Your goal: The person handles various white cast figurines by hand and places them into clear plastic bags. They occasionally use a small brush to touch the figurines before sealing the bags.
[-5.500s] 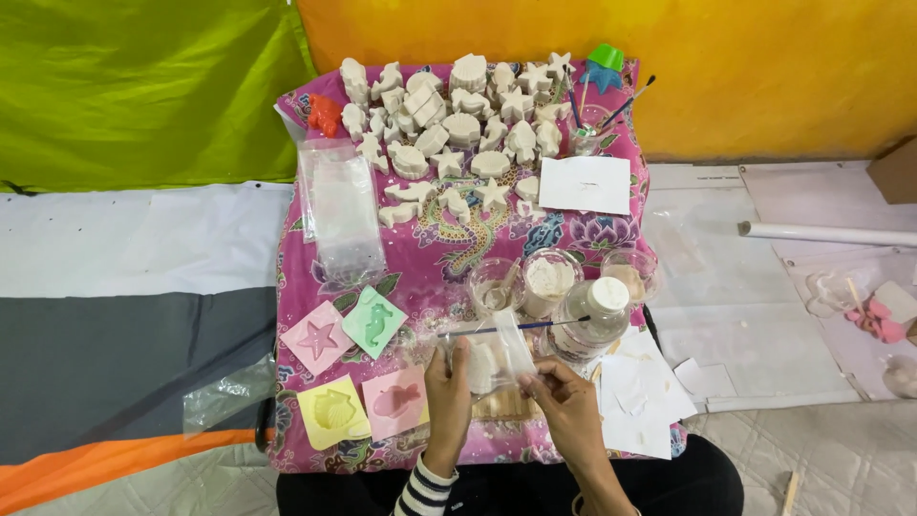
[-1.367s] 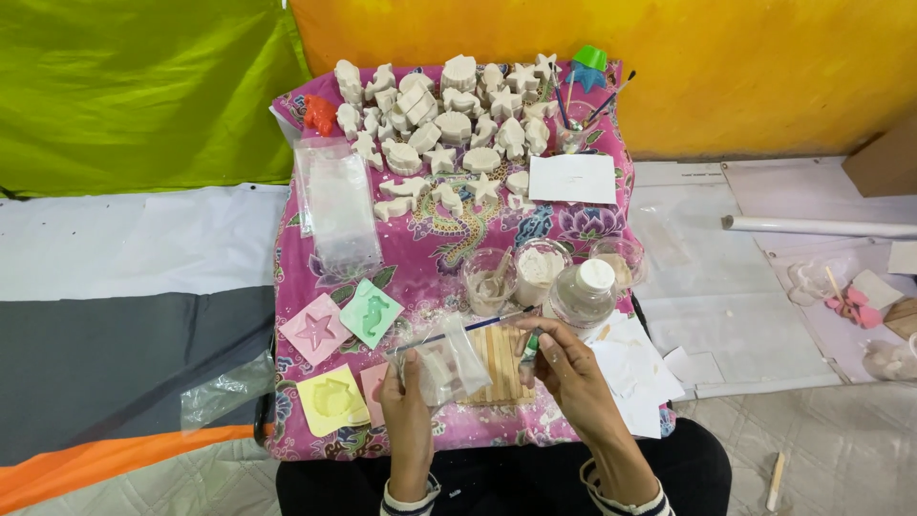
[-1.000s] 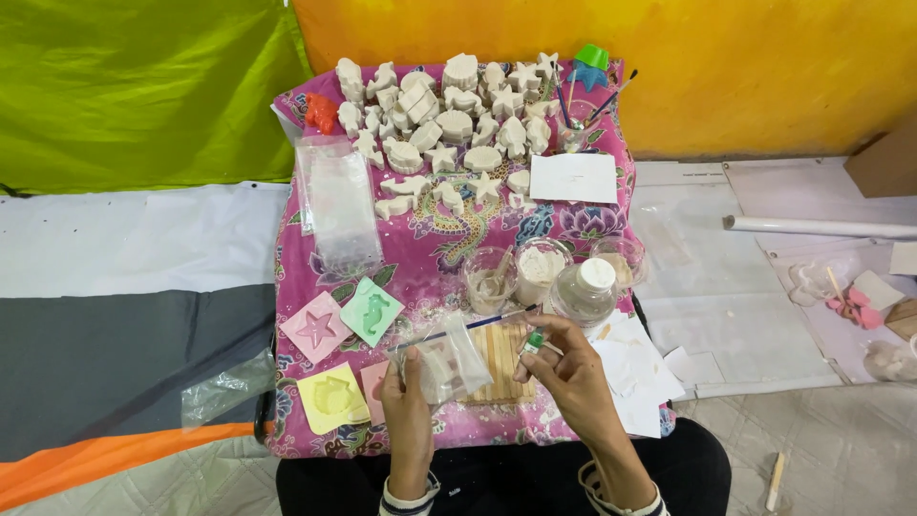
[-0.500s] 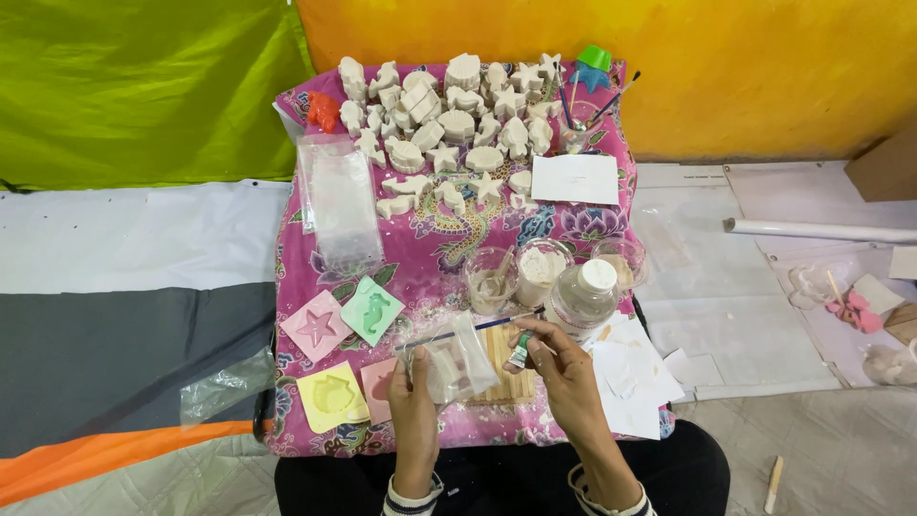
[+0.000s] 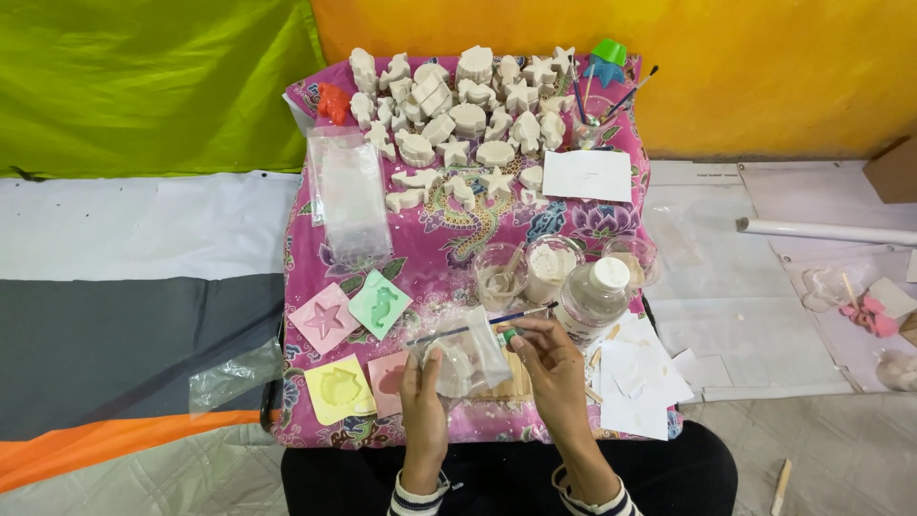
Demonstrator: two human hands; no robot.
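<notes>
Just above the left hand [image 5: 423, 394], its grip closed on a clear bag [image 5: 465, 351] holding a white cast, lies a thin brush [image 5: 482, 323]; its long axis runs left-right, its right end pinched by the right hand [image 5: 549, 358].

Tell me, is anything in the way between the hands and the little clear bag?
Nothing visible: the left hand already holds the small clear plastic bag, and the right hand touches it, pinching a thin paintbrush across it.

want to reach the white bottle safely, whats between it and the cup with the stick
In the head view, one clear cup of white powder stands between the white bottle and the cup with the stick.
</notes>
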